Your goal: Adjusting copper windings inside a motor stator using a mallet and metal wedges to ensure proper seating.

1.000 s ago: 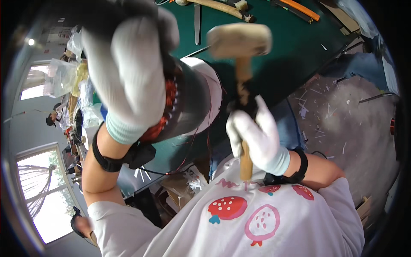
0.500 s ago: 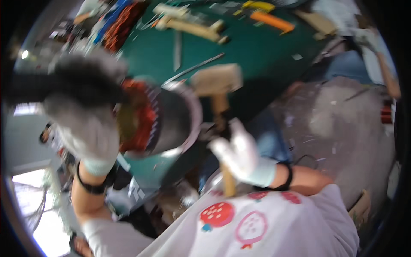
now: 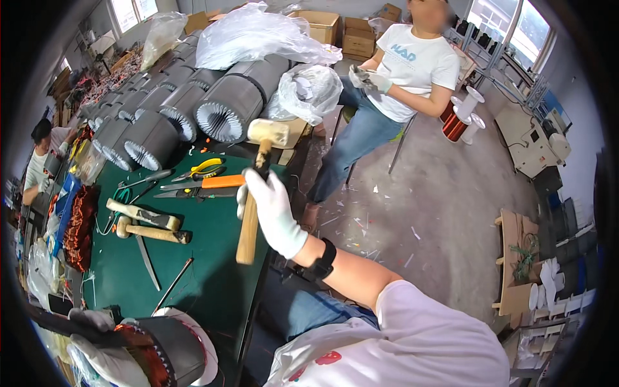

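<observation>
Raised over the table's right edge, my white-gloved right hand (image 3: 274, 213) is closed round the handle of a mallet (image 3: 269, 132) with a pale, worn head. At the lower left, my gloved left hand (image 3: 109, 361) grips a long dark bar (image 3: 55, 324), whose far end reaches the copper windings (image 3: 145, 351) of a stator. That stator (image 3: 175, 348) is a grey metal cylinder lying on its side, a white ring (image 3: 207, 351) at its right end. The picture's rim cuts off part of the left hand. Mallet and stator are well apart.
On the green table (image 3: 213, 271) lie two more mallets (image 3: 155, 232), yellow-handled pliers (image 3: 206, 169), an orange-handled tool (image 3: 222, 182) and a thin rod (image 3: 174, 284). Several stator cores (image 3: 232, 103) stand behind. A seated co-worker (image 3: 412, 71) is beyond; another person (image 3: 42, 158) is far left.
The view has swung up and right, so the stator and my left hand now sit at the lower left. My right hand has moved away from the stator with the mallet.
</observation>
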`<act>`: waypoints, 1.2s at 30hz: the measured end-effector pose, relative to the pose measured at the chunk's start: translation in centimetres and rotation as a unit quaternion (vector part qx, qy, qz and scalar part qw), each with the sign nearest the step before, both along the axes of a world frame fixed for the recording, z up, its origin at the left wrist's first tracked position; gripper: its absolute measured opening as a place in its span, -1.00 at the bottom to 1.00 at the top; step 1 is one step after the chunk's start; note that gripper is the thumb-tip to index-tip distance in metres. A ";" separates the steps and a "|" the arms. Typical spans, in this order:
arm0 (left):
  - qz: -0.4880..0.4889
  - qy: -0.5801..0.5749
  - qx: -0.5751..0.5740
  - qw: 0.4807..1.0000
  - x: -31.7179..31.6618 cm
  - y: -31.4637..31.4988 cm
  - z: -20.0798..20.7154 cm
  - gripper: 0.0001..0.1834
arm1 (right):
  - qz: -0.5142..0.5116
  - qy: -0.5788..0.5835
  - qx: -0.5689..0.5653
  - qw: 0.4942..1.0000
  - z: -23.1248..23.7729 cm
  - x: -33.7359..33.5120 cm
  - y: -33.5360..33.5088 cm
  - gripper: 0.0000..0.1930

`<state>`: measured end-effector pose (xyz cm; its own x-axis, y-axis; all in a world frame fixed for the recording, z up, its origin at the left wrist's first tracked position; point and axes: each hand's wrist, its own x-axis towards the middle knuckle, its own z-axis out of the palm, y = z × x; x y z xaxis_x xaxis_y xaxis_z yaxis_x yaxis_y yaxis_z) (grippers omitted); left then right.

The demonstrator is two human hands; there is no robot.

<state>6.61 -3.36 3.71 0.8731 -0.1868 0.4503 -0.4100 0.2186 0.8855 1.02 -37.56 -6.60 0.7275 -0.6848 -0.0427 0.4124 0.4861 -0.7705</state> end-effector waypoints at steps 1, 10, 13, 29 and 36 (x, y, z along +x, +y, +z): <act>-0.003 -0.001 -0.002 1.000 -0.2 -0.3 0.1 -0.46 | -0.024 0.000 -0.005 1.000 0.1 0.5 -1.1 -0.77; 0.188 -0.206 -0.062 0.958 -1.4 -6.0 1.0 -0.58 | -0.093 -0.039 0.013 0.995 -4.3 5.2 -3.7 -0.84; 0.237 -0.194 -0.033 0.951 -1.9 -5.9 0.7 -0.53 | -0.094 -0.004 -0.013 0.995 -6.2 5.3 -2.3 -0.86; 0.284 -0.179 -0.015 0.942 -1.4 -4.9 0.4 -0.50 | -0.111 -0.077 0.020 0.991 -7.5 5.6 -3.4 -0.85; 0.224 -0.189 -0.039 0.955 -1.4 -4.1 0.3 -0.61 | -0.108 -0.066 0.023 0.992 -7.2 5.6 -3.4 -0.84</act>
<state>5.24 -7.41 4.00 0.6295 0.2153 0.7466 -0.7653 0.0060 0.6436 6.64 -40.98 -13.81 0.5656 -0.8246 0.0096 0.6068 0.4083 -0.6820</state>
